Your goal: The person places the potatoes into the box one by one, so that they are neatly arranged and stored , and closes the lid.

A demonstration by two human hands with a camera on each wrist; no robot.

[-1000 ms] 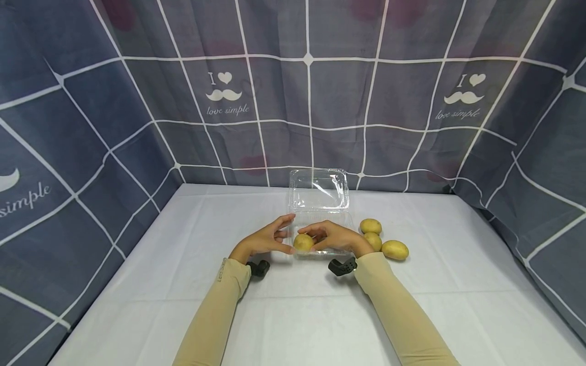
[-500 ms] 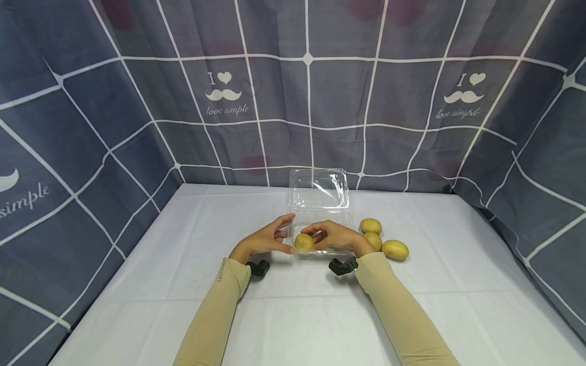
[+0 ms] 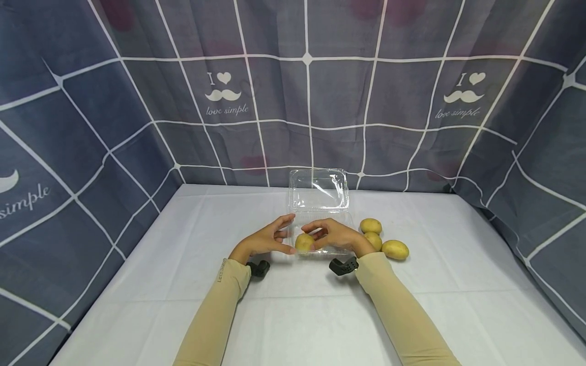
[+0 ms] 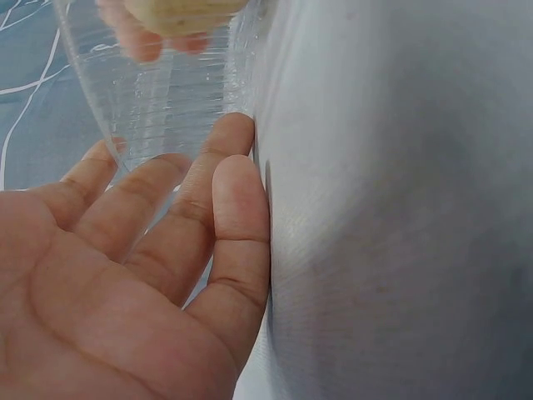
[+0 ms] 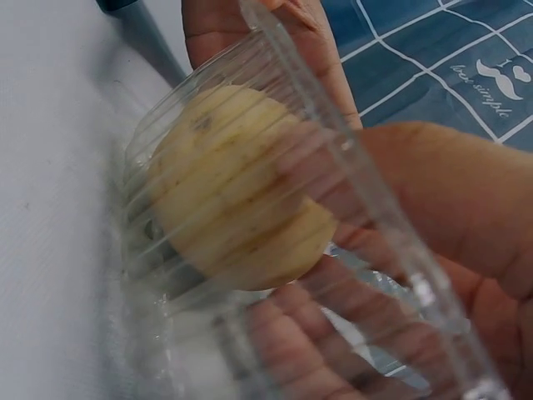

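Slightly, the potato [image 3: 303, 243] had shifted rightward, sitting below frame centre inside the clear container [image 3: 341, 219], pinched by the right hand [image 3: 335, 235]; the left hand [image 3: 265, 239] lay spread alongside; placing seemed underway, letting go likely needed next

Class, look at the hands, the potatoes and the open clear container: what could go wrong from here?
1. The rounded potato held by the right hand might roll inside the container once released.
2. The left hand lies at the container's side without gripping it, so a bump could slide the container.
3. The three loose potatoes sit close beside the right hand, so a careless arm movement might knock them away.
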